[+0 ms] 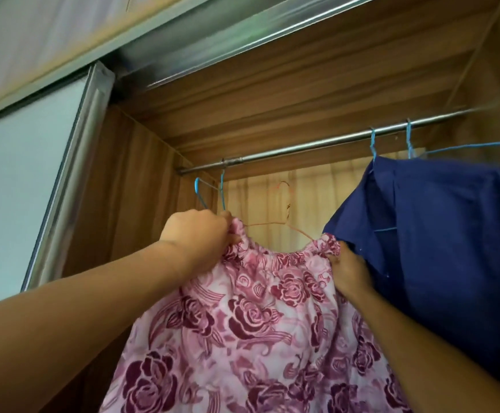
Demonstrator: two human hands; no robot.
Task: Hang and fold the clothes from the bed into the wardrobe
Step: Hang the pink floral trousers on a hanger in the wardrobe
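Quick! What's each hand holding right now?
Left hand: closed, gripping the pink floral garment at its gathered top edge, left end.
Right hand: closed, gripping the same edge, right end.

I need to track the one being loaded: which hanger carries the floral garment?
The orange wire hanger, threaded into the floral garment, its hook below the rod. The other hangers are blue; one carries the navy shirt.

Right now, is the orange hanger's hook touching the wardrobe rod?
Apart. The head view shows the orange hanger's hook below the rod, with the back panel visible between them. The left hand and right hand grip the floral garment.
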